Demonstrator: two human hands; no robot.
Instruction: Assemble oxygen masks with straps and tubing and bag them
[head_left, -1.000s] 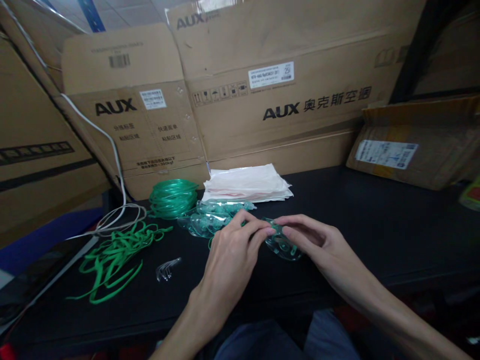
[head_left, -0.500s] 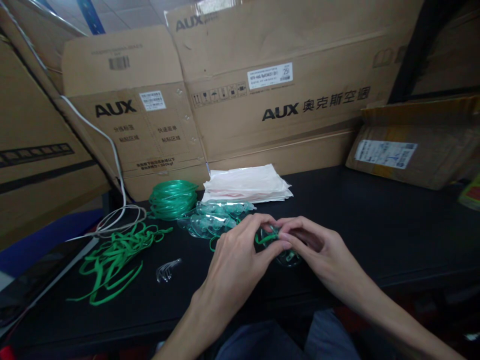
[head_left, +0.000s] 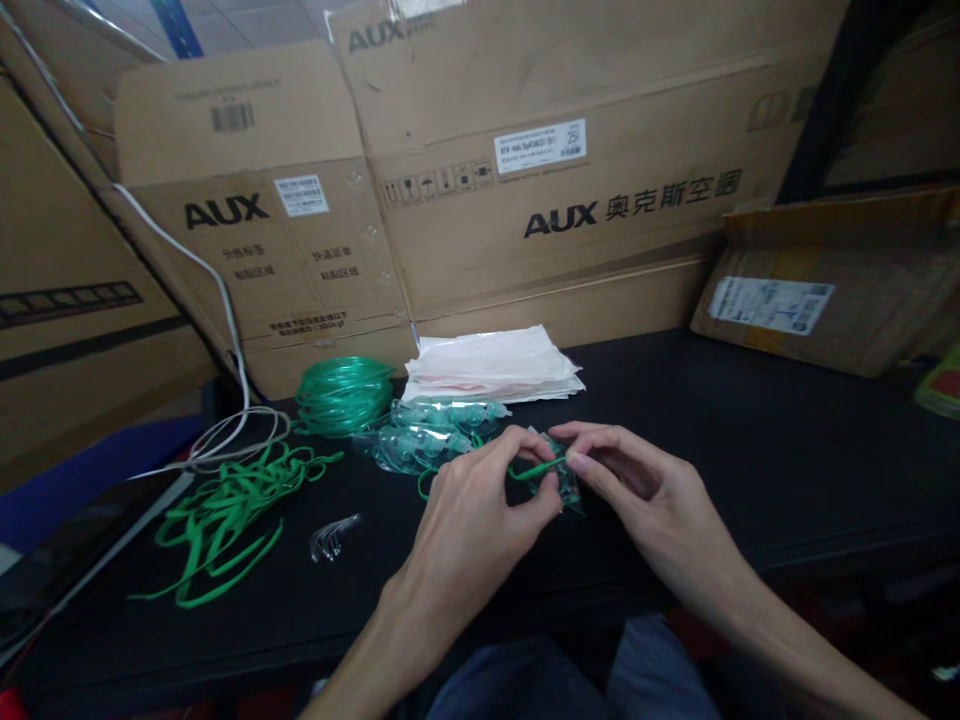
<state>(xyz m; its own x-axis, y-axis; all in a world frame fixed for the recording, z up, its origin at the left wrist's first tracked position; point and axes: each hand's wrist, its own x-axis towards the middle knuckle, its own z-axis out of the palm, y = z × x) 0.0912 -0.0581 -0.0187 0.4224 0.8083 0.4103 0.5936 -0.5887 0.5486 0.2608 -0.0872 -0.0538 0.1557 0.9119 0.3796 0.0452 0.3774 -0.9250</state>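
Note:
A clear, greenish plastic mask is mostly hidden behind my fingers. My left hand is closed on the mask, its thumb and fingertips at the near side. A narrow green elastic strap crosses between my hands. Its end is pinched between the thumb and fingers of my right hand, pulled fairly straight. Just beyond my left hand lies a stack of similar clear green masks. Further left are a heap of loose green straps and a few small bent metal strips.
A coil of green tubing and a pile of white sheets stand at the back of the black table. Large cardboard boxes wall off the rear. A taped carton sits back right; a white cable hangs at left.
My right hand has moved slightly right, drawing the green strap straighter. The mask has turned between my hands, and my left thumb has shifted left.

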